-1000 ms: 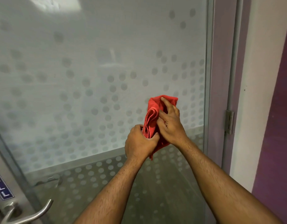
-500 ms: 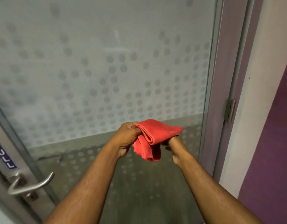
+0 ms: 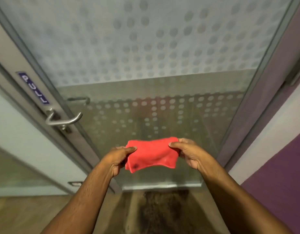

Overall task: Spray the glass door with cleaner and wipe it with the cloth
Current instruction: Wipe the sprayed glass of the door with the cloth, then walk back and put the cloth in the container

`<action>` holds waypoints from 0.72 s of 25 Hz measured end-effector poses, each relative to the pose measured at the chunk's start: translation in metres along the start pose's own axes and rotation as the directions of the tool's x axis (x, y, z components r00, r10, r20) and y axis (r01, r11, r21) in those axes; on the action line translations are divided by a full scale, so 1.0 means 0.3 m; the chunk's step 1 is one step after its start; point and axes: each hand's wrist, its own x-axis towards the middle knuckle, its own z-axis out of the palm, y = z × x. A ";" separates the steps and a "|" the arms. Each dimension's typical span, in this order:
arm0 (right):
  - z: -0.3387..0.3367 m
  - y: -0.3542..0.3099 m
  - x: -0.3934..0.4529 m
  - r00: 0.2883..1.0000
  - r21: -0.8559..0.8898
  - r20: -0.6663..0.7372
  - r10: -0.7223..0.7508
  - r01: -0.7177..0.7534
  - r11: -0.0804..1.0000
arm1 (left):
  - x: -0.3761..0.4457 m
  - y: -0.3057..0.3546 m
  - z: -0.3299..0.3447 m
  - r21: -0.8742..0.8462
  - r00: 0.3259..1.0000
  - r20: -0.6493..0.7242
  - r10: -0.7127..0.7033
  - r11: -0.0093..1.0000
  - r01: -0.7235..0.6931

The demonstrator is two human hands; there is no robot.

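Pinching the red cloth point(image 3: 151, 154) by its ends, my left hand point(image 3: 116, 157) and right hand point(image 3: 190, 153) each grip it before the glass door point(image 3: 162, 56).

Two hands point(image 3: 119, 157), one cloth point(image 3: 151, 154), one door point(image 3: 146, 48).

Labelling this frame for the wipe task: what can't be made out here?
Head view only:
- Spray cleaner: not in frame at all.
- Fingers under the red cloth: hidden by it, so each hand's grip is only partly seen.
- Glass door top: cut off by the upper edge.
- Wet or sprayed glass: cannot tell; frosting and blur mask it.
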 end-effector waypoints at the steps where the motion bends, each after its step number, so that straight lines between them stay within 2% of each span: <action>1: 0.034 0.015 -0.007 1.000 -0.073 0.007 -0.031 0.031 0.997 | -0.009 -0.048 -0.041 -0.014 0.998 -0.044 0.035 0.999 -0.035; 4: 0.149 0.038 -0.024 0.979 -0.225 0.164 -0.122 0.157 0.962 | -0.069 -0.138 -0.190 0.005 0.973 -0.116 0.198 0.980 -0.198; 6: 0.244 0.054 -0.029 0.932 -0.356 0.308 -0.191 0.299 0.885 | -0.125 -0.183 -0.306 0.123 0.954 -0.096 0.285 0.954 -0.273; 7: 0.296 0.061 -0.029 0.906 -0.458 0.360 -0.223 0.380 0.804 | -0.152 -0.201 -0.360 0.221 0.943 -0.102 0.318 0.931 -0.290; 9: 0.420 0.089 -0.044 0.852 -0.635 0.442 -0.280 0.517 0.574 | -0.208 -0.257 -0.474 0.484 0.906 -0.174 0.386 0.835 -0.263; 10: 0.477 0.111 -0.054 0.828 -0.685 0.464 -0.314 0.560 0.465 | -0.235 -0.289 -0.523 0.606 0.872 -0.211 0.441 0.760 -0.237; 12: 0.609 0.181 -0.101 0.776 -0.731 0.512 -0.369 0.619 0.287 | -0.312 -0.381 -0.645 0.715 0.780 -0.299 0.550 0.670 -0.198; 14: 0.743 0.266 -0.164 0.734 -0.721 0.558 -0.387 0.660 0.211 | -0.406 -0.498 -0.781 0.693 0.720 -0.398 0.569 0.700 -0.171; 18: 1.029 0.456 -0.327 0.653 -0.636 0.698 -0.295 0.754 0.164 | -0.627 -0.781 -1.049 0.527 0.693 -0.559 0.455 0.840 -0.127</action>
